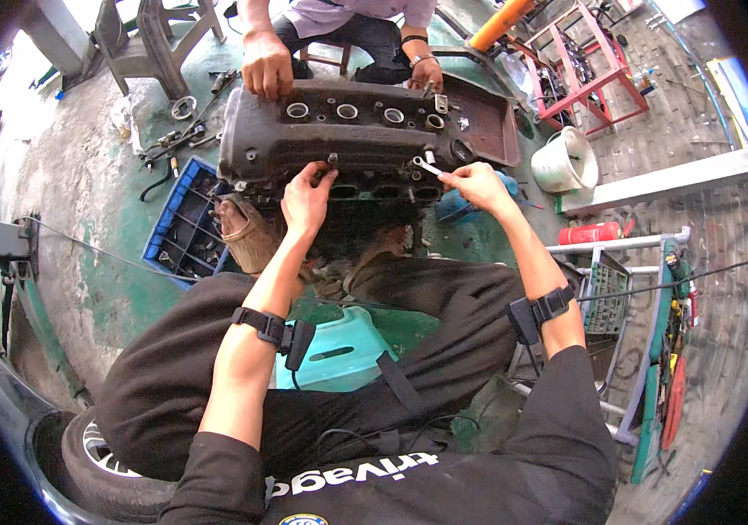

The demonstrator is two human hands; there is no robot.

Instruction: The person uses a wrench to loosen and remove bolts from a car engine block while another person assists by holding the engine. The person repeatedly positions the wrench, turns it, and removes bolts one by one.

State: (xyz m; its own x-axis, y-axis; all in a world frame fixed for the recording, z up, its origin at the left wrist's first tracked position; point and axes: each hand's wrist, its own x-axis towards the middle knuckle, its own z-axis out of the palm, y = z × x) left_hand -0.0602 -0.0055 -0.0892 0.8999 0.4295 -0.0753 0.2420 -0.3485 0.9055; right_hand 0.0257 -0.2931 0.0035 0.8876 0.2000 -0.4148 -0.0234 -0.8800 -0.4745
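In front of me is an engine's dark valve cover (pixel 277 140), with a row of round holes along its top. My right hand (pixel 479 185) is closed round a silver wrench (pixel 428 165), whose ringed end reaches the cover's near edge. At that edge, further left, my left hand (pixel 305 199) has its fingertips pinched together just below a small bolt (pixel 333 159). Whatever lies between those fingertips is hidden. Across from me, a co-worker's hand (pixel 267 66) rests at the cover's far left edge, and their other hand (pixel 426 73) is at its far right.
Left of the engine are a blue divided tray (pixel 164 229) of parts and loose tools (pixel 183 138). A turquoise stool (pixel 339 350) stands below me. To the right are a white bucket (pixel 558 166), a red fire extinguisher (pixel 591 233), a metal beam (pixel 667 181) and a red frame (pixel 601 83).
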